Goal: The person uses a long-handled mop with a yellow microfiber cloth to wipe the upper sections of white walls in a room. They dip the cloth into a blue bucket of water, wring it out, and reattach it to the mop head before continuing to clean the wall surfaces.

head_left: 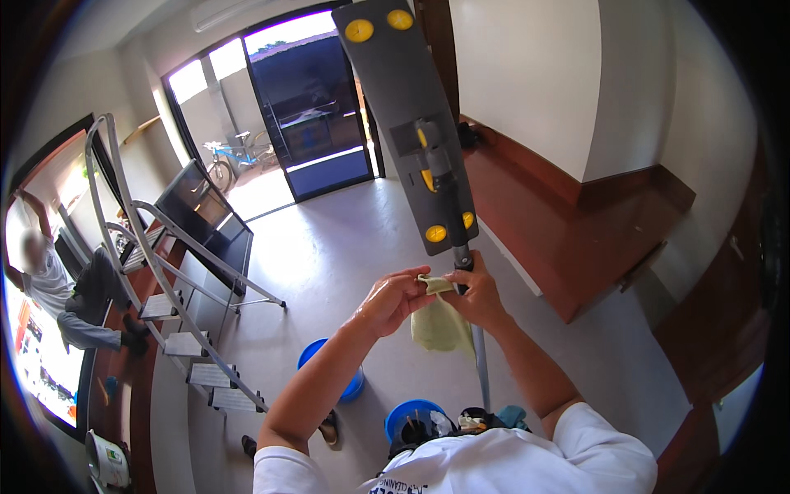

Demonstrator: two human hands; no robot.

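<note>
A grey flat mop head [401,80] with round yellow cloth grips stands raised, its hinge side facing me. Below its joint, my right hand [484,296] is closed around the top of the mop pole [481,370], which runs down past my right forearm. Pinched in my left hand [392,302] is a pale green cloth [439,327]. One corner of it reaches across to my right thumb beside the pole, and the rest hangs down between my wrists. My left hand looks wet.
An aluminium stepladder [231,400] stands at left, near a person [46,290] on a ledge by the window. Two blue buckets [352,388] [412,406] are on the floor near me. A red-brown ledge [524,234] juts out at right. Ahead is a sliding glass door [315,117].
</note>
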